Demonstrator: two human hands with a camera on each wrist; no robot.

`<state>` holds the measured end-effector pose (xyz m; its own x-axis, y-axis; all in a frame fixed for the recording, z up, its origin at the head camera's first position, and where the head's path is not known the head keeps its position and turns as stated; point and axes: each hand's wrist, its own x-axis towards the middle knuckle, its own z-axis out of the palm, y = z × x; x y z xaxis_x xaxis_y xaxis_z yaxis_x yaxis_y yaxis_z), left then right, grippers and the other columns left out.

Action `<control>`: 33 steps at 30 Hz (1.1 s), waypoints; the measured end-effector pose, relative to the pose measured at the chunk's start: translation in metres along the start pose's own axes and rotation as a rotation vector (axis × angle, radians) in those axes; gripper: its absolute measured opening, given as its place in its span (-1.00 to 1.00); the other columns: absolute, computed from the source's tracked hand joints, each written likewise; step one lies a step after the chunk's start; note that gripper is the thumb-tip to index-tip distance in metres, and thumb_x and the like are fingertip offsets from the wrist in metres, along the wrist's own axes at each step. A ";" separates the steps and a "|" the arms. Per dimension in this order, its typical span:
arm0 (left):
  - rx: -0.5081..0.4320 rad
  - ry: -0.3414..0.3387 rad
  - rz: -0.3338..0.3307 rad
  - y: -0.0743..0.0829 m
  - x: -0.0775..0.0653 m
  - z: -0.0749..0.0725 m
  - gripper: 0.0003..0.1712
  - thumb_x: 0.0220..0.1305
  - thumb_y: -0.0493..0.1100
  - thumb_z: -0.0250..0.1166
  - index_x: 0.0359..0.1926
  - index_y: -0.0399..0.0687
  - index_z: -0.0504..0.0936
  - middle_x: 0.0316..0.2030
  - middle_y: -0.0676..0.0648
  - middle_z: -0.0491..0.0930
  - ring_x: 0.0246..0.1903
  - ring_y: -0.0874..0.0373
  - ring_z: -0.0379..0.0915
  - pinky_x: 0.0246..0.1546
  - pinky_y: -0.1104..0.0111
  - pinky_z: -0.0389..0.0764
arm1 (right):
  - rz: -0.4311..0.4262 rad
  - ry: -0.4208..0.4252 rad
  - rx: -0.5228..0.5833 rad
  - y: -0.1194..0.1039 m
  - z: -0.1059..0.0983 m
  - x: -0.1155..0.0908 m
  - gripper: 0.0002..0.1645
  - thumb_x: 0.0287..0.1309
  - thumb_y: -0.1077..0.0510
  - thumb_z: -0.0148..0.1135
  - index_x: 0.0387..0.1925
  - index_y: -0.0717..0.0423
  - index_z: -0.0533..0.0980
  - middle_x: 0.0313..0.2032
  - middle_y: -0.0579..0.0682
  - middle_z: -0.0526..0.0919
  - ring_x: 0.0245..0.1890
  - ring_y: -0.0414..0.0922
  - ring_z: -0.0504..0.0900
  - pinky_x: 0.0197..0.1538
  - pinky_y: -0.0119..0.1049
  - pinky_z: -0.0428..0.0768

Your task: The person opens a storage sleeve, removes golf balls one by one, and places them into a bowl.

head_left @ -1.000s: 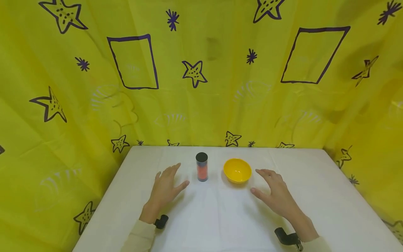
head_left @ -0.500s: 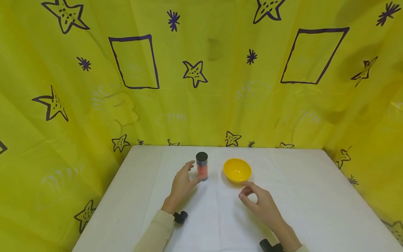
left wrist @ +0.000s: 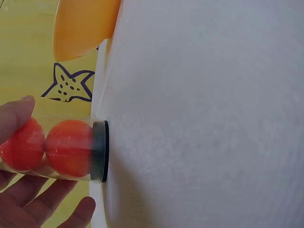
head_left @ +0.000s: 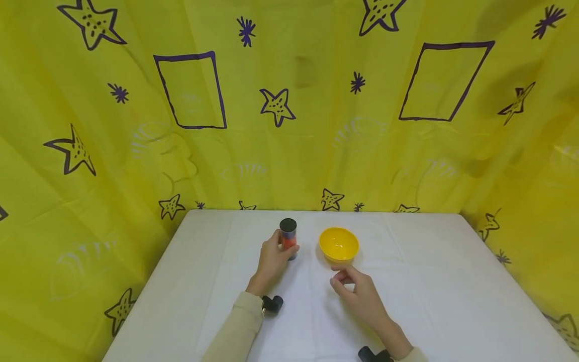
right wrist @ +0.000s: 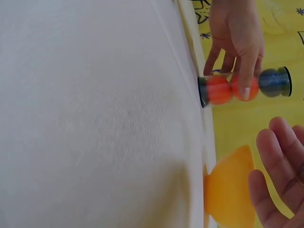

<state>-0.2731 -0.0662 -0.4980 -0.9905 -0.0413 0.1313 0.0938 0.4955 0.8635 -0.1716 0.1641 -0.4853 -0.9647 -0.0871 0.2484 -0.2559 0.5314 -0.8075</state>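
Observation:
A clear tube of balls (head_left: pixel 288 234) with a black lid stands upright on the white table. Two orange-red balls (right wrist: pixel 219 90) are in its lower part, and a dark blue ball (right wrist: pixel 271 82) sits above them. My left hand (head_left: pixel 270 260) grips the tube around its middle, thumb on the near side and fingers behind. To the right of the tube is a yellow bowl (head_left: pixel 339 244), upright, with nothing seen inside. Just in front of the bowl hovers my right hand (head_left: pixel 363 296), its fingers loosely bent around nothing.
A white cloth covers the table (head_left: pixel 434 281). Yellow curtains (head_left: pixel 289 151) with drawn stars hang behind it and along both sides. Each wrist carries a small black camera mount (head_left: pixel 273 304).
My left hand has moved right and closed around the tube. The right hand has come left, from beside the bowl to in front of it, its fingers bending. Tube and bowl stay put.

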 end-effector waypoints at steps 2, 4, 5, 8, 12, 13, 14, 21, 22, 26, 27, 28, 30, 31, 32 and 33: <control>0.002 0.006 -0.002 0.000 0.000 0.000 -0.44 0.20 -0.05 0.52 0.17 -0.02 0.54 0.09 -0.14 0.70 0.18 -0.09 0.57 0.29 -0.09 0.48 | 0.027 0.008 0.013 -0.002 0.003 0.003 -0.71 0.25 0.19 0.38 0.00 0.16 0.63 -0.37 -0.22 0.70 -0.30 -0.30 0.66 -0.11 -0.41 0.66; 0.004 0.012 0.009 -0.001 -0.001 0.000 -0.46 0.20 -0.05 0.53 0.16 0.00 0.55 0.09 -0.13 0.71 0.18 -0.08 0.58 0.28 -0.09 0.48 | 0.049 0.014 0.025 -0.004 0.006 0.007 -0.71 0.25 0.20 0.38 0.00 0.18 0.62 -0.37 -0.18 0.70 -0.33 -0.29 0.65 -0.11 -0.42 0.66; 0.004 0.014 0.017 0.000 -0.002 -0.001 -0.47 0.19 -0.05 0.53 0.14 0.00 0.56 0.08 -0.13 0.72 0.18 -0.09 0.59 0.28 -0.09 0.49 | 0.059 0.015 0.027 -0.005 0.007 0.009 -0.70 0.26 0.19 0.38 0.00 0.19 0.62 -0.36 -0.17 0.70 -0.34 -0.30 0.63 -0.11 -0.44 0.66; 0.003 0.015 0.059 0.000 -0.004 -0.002 -0.50 0.18 -0.07 0.54 0.11 0.02 0.58 0.04 -0.14 0.73 0.15 -0.10 0.61 0.26 -0.09 0.50 | 0.087 0.016 0.053 -0.009 0.011 0.015 -0.69 0.28 0.18 0.37 0.02 0.20 0.60 -0.34 -0.11 0.69 -0.36 -0.28 0.59 -0.15 -0.47 0.63; 0.027 0.001 0.136 0.000 -0.007 -0.003 -0.50 0.17 -0.11 0.54 0.12 0.04 0.61 0.03 -0.08 0.74 0.11 -0.06 0.63 0.22 -0.05 0.54 | 0.101 0.019 0.105 -0.014 0.016 0.023 -0.68 0.29 0.17 0.37 0.04 0.18 0.59 -0.33 -0.05 0.69 -0.36 -0.24 0.56 -0.20 -0.50 0.59; 0.034 -0.004 0.157 0.001 -0.008 -0.003 -0.50 0.17 -0.13 0.54 0.12 0.04 0.61 0.02 -0.07 0.74 0.10 -0.05 0.63 0.21 -0.03 0.55 | 0.101 0.022 0.118 -0.015 0.018 0.025 -0.67 0.29 0.17 0.37 0.04 0.17 0.58 -0.33 -0.04 0.68 -0.37 -0.23 0.56 -0.21 -0.50 0.59; 0.037 -0.009 0.176 0.001 -0.009 -0.004 -0.49 0.17 -0.14 0.54 0.14 0.02 0.61 0.03 -0.06 0.73 0.09 -0.04 0.63 0.21 -0.01 0.57 | 0.098 0.026 0.131 -0.016 0.019 0.028 -0.67 0.29 0.18 0.37 0.04 0.17 0.58 -0.33 -0.03 0.68 -0.37 -0.23 0.56 -0.21 -0.50 0.58; 0.132 -0.015 0.310 0.006 -0.019 -0.010 -0.40 0.10 -0.21 0.57 0.19 -0.07 0.62 -0.03 -0.13 0.67 0.02 -0.04 0.60 0.13 0.06 0.61 | 0.071 0.047 0.212 -0.023 0.026 0.040 -0.59 0.28 0.17 0.39 0.10 0.19 0.54 -0.34 0.04 0.69 -0.43 -0.22 0.57 -0.27 -0.48 0.59; 0.159 -0.011 0.328 0.006 -0.020 -0.012 -0.39 0.09 -0.20 0.58 0.20 -0.07 0.62 -0.06 -0.13 0.66 0.00 -0.04 0.58 0.10 0.06 0.61 | 0.071 0.048 0.222 -0.023 0.027 0.041 -0.57 0.28 0.16 0.39 0.12 0.20 0.53 -0.34 0.05 0.70 -0.43 -0.21 0.58 -0.27 -0.48 0.59; 0.251 -0.023 0.363 0.009 -0.025 -0.017 -0.38 0.08 -0.17 0.59 0.20 0.00 0.64 -0.09 -0.12 0.63 -0.04 -0.01 0.52 0.03 0.08 0.59 | 0.085 0.044 0.252 -0.025 0.029 0.046 -0.51 0.28 0.10 0.39 0.16 0.20 0.50 -0.32 0.07 0.72 -0.41 -0.12 0.61 -0.27 -0.47 0.59; 0.272 -0.028 0.369 0.010 -0.027 -0.018 -0.39 0.08 -0.15 0.59 0.19 0.03 0.64 -0.09 -0.11 0.62 -0.04 0.00 0.51 0.02 0.09 0.60 | 0.088 0.045 0.251 -0.025 0.030 0.046 -0.50 0.29 0.08 0.40 0.17 0.19 0.50 -0.32 0.06 0.72 -0.40 -0.12 0.61 -0.26 -0.47 0.59; 0.290 -0.035 0.375 0.011 -0.029 -0.020 -0.39 0.08 -0.14 0.59 0.19 0.05 0.65 -0.08 -0.10 0.62 -0.04 0.00 0.51 0.00 0.10 0.61 | 0.095 0.047 0.248 -0.025 0.031 0.047 -0.49 0.28 0.06 0.40 0.17 0.17 0.50 -0.32 0.06 0.72 -0.39 -0.10 0.62 -0.26 -0.46 0.59; 0.329 -0.038 0.397 0.013 -0.033 -0.023 -0.41 0.08 -0.13 0.60 0.17 0.08 0.66 -0.09 -0.08 0.62 -0.05 0.01 0.49 -0.05 0.12 0.63 | 0.096 0.053 0.235 -0.026 0.032 0.047 -0.49 0.27 0.01 0.41 0.15 0.14 0.52 -0.34 0.04 0.71 -0.39 -0.10 0.61 -0.25 -0.46 0.59; 0.348 -0.036 0.412 0.014 -0.035 -0.024 -0.42 0.08 -0.13 0.60 0.16 0.09 0.67 -0.09 -0.08 0.61 -0.06 0.01 0.49 -0.07 0.14 0.64 | 0.096 0.054 0.224 -0.026 0.032 0.047 -0.50 0.27 -0.01 0.41 0.14 0.13 0.53 -0.34 0.03 0.70 -0.38 -0.11 0.61 -0.25 -0.45 0.59; 0.363 -0.033 0.424 0.015 -0.036 -0.025 -0.44 0.08 -0.12 0.60 0.14 0.10 0.68 -0.10 -0.06 0.61 -0.07 0.03 0.48 -0.10 0.15 0.65 | 0.093 0.055 0.211 -0.027 0.033 0.047 -0.49 0.27 -0.03 0.41 0.13 0.13 0.53 -0.35 0.02 0.69 -0.38 -0.16 0.58 -0.25 -0.45 0.59; 0.377 -0.028 0.437 0.015 -0.038 -0.026 -0.44 0.07 -0.11 0.61 0.13 0.12 0.68 -0.10 -0.04 0.61 -0.07 0.04 0.48 -0.11 0.17 0.66 | 0.088 0.058 0.197 -0.028 0.033 0.047 -0.51 0.26 -0.04 0.41 0.11 0.12 0.54 -0.36 0.02 0.67 -0.38 -0.16 0.57 -0.26 -0.45 0.58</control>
<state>-0.2318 -0.0793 -0.4775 -0.8705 0.2571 0.4198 0.4576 0.7368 0.4977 -0.2119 0.1177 -0.4688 -0.9801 0.0040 0.1983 -0.1837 0.3594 -0.9149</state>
